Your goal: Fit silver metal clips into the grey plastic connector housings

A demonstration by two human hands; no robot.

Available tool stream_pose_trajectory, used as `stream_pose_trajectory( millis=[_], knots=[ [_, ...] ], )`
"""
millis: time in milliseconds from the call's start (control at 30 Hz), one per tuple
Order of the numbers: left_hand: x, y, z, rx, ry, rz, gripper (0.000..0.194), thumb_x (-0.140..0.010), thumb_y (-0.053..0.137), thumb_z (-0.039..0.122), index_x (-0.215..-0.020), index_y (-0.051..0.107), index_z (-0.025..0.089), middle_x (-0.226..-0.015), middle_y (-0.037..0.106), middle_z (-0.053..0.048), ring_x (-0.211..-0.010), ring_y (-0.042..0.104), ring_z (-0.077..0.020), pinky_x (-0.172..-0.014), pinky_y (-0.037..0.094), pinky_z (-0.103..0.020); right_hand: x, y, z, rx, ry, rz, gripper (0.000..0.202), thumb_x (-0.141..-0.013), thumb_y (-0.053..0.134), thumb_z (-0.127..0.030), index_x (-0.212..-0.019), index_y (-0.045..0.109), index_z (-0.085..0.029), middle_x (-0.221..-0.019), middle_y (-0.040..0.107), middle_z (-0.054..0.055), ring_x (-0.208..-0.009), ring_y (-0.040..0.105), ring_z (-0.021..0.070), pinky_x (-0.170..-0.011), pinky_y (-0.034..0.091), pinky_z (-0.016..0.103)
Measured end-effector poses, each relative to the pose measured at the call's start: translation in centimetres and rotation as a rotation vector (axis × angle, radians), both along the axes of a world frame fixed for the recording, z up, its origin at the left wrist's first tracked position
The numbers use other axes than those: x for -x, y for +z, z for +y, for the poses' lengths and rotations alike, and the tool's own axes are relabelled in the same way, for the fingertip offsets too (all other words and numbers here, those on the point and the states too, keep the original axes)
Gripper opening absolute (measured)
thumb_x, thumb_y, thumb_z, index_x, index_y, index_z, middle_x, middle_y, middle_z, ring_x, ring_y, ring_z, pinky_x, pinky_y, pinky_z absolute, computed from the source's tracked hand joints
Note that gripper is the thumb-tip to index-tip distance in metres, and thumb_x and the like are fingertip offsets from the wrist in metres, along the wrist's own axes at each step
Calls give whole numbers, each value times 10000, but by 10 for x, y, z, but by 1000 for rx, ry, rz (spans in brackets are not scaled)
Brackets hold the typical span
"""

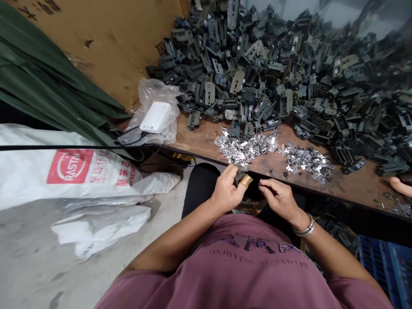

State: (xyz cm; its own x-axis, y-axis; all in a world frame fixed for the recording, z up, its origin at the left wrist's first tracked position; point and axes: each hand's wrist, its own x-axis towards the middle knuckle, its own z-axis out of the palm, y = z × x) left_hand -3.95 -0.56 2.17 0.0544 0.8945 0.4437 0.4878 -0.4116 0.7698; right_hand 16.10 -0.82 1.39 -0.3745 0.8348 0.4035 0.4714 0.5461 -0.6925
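One dark part (241, 171) sits clamped in the left hand (225, 189); the right hand (282, 201) pinches nearby, contents unclear; metal bits (246, 146) at twelve o'clock.

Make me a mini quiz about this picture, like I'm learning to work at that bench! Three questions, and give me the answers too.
1. Pick one. What is around the thumb of the person's left hand?
A) a blue glove
B) a yellowish-brown wrap
C) a red string

2. True or false: the silver bracelet is on the left wrist.

3. Look closely. What lies in heaps on the wooden bench, between the hands and the big pile of dark gray housings?

Key:
1. B
2. False. The silver bracelet is on the right wrist.
3. Small shiny metal pieces.
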Motion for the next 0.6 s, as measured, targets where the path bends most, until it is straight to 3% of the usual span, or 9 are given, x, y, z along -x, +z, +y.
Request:
stream_pose_trajectory(
  millis=[167,267,433,533,600],
  knots=[
    [6,3,-2,-62,6,53,332,-778,683,423,-863,467,185,-790,455,-7,-705,449,-162,-627,402,-300,1,0,3,7,30,-28,116,-922,585,-183,-989,680,-193,-777,710,35,-658,668,143,-610,537,257],
    [11,3,-3,-88,-23,49,172,-901,533,318,-812,457,193,-754,441,-5,-690,448,-159,-619,387,-296,2,-2,4,18,43,-38,117,-926,580,-185,-988,679,-196,-777,708,33,-658,668,142,-620,536,259],
    [17,-1,-5,-114,-51,45,204,-948,431,218,-745,421,205,-706,413,6,-641,427,-145,-587,361,-287,2,-6,6,27,31,-30,116,-925,581,-197,-975,685,-201,-783,717,33,-641,673,142,-606,535,259],
    [17,-2,-5,-94,-49,75,187,-962,422,263,-789,454,198,-741,443,-8,-672,454,-151,-607,391,-293,1,-7,6,32,30,-30,118,-925,580,-200,-969,689,-200,-773,719,32,-636,673,142,-599,532,256],
    [15,-3,-4,-78,-34,100,208,-937,489,377,-846,482,189,-778,463,-18,-699,472,-161,-614,411,-302,0,-7,5,38,34,-35,121,-925,579,-203,-967,692,-198,-764,720,31,-636,672,142,-596,532,253]
  ],
)
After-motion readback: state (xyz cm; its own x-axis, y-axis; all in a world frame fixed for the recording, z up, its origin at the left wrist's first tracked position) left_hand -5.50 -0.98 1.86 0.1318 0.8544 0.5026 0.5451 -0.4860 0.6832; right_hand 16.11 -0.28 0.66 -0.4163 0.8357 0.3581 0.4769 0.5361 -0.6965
